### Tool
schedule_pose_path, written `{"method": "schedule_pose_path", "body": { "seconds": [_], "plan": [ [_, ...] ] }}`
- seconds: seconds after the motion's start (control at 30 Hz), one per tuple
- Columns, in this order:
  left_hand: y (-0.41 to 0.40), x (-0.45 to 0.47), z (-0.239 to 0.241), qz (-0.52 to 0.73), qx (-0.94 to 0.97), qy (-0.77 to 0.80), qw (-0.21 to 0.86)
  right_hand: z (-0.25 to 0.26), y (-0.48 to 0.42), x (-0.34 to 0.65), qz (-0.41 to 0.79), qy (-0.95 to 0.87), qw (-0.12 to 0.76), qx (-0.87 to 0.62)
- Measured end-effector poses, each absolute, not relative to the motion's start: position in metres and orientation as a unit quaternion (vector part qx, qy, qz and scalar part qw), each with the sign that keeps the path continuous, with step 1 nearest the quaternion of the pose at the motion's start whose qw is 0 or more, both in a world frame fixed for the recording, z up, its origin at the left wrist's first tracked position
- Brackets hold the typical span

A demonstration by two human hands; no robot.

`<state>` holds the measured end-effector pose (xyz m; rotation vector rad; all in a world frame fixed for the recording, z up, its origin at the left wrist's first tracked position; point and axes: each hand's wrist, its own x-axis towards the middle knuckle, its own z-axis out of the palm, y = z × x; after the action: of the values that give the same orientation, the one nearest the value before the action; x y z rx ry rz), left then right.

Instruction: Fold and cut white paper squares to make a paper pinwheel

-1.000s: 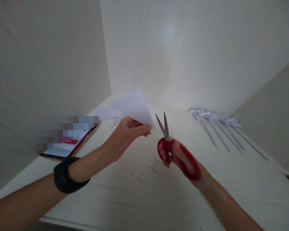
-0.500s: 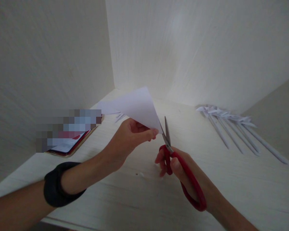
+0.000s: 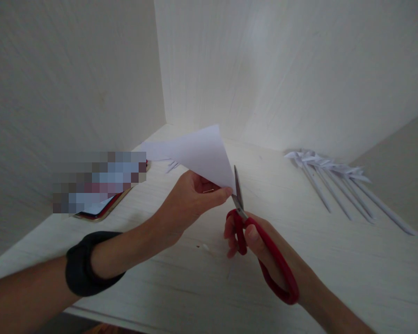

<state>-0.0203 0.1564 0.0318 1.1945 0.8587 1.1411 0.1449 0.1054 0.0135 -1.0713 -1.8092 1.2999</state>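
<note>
White paper (image 3: 204, 155), just above the middle of the view, angles up towards twelve o'clock, and your left hand (image 3: 190, 199) has its lower corner pinched firmly between thumb and fingers! Over at four o'clock your right hand (image 3: 274, 231) is wrapped through the handles of the red scissors (image 3: 270, 246), grip closed on them, blades tipped up to that corner. One blade shows along the paper's right edge; the other slips out of sight behind it, so whether they've bitten you can't tell from here.

How far along? No slit shows, so I'd judge this cut barely begun, with nearly all of that broad piece left whole. Out at three o'clock, the rolled stalks (image 3: 315, 188) with leafy paper tops look finished.

Now the count: two hands, one pair of scissors, one held paper. Stalks: four, by their lower ends. One flat paper piece (image 3: 155, 150) at ten o'clock, a few thin strips (image 3: 172, 166) at nine, too bunched to number. One phone (image 3: 106, 204), partly pixelated, between eight and nine; one black wristband (image 3: 90, 262) at eight, on your left wrist.
</note>
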Motion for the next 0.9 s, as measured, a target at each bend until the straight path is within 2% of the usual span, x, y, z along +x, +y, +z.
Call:
{"method": "schedule_pose_path", "body": {
  "seconds": [0.9],
  "plan": [
    [0.1502,-0.0184,0.0331,0.489,0.492,0.371,0.618,0.0159,0.1051,0.1414,0.507,-0.69,0.32,-0.405]
  ]
}}
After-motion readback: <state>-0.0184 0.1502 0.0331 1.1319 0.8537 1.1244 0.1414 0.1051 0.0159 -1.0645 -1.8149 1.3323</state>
